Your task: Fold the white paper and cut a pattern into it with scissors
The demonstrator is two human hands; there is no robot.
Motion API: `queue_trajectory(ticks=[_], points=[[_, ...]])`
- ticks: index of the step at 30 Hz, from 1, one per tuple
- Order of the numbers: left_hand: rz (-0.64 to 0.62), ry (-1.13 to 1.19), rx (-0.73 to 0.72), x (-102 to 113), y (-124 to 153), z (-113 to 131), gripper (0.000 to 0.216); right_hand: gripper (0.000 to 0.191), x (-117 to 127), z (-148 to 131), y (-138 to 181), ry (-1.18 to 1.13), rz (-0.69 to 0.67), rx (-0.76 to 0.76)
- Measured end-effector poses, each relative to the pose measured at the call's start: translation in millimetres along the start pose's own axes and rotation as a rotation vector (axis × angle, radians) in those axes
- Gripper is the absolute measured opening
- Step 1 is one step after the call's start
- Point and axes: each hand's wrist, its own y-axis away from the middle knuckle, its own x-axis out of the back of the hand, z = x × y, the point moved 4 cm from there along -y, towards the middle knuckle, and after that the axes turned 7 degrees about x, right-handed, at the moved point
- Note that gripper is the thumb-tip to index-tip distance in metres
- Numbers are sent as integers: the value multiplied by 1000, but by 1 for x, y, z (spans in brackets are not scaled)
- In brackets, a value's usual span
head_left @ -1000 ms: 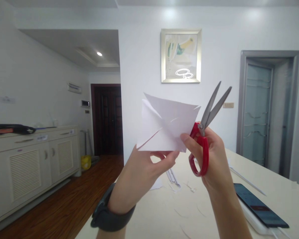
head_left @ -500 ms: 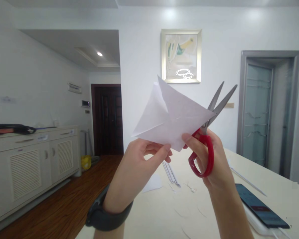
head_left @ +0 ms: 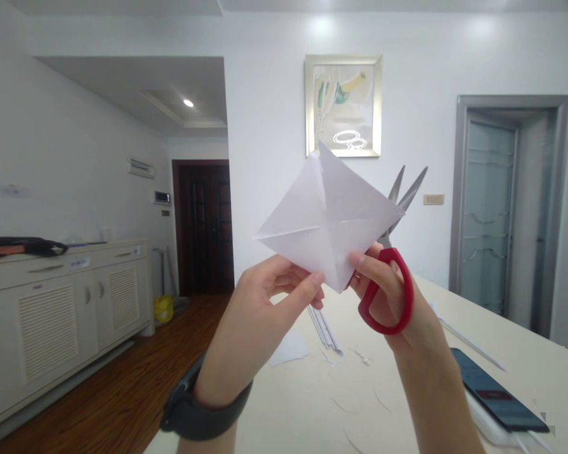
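Observation:
A folded white paper (head_left: 329, 217) is held up at chest height in front of the wall. My left hand (head_left: 269, 302), with a dark watch on the wrist, pinches the paper's lower left edge. My right hand (head_left: 388, 296) grips red-handled scissors (head_left: 390, 277) through the loops, and its fingertips also touch the paper's lower corner. The scissor blades point up and right, slightly apart, partly hidden behind the paper's right corner.
A cream table (head_left: 312, 403) lies below, with paper strips (head_left: 324, 328), small scraps and a white sheet piece (head_left: 288, 350). A dark phone (head_left: 495, 391) rests on a white slab at the right. A white sideboard (head_left: 61, 315) stands at left; a framed picture (head_left: 343, 106) hangs ahead.
The paper has turned in my hands, its top corner rising. The scissors have shifted right and their blades now sit behind the paper's right corner.

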Motion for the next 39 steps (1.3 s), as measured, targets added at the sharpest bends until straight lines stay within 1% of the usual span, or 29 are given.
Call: queue_trajectory(ticks=[6,11,15,25,32,39], points=[[13,-27,15,1,2,1,19,13,0,-1,2,-55,-61,33],[24,-46,3,2,2,2,20,17,-1,-2,-1,-28,-10,-9],[28,-46,-4,3,2,2,21,20,-2,-2,-1,-27,-27,-21],[25,-36,4,6,5,1,23,19,-1,-9,0,-61,-147,92],[18,-40,-2,4,3,2,24,20,-2,-10,-1,-86,-151,100],[29,-14,-26,5,3,1,23,18,-2,-7,-1,-147,-134,64]])
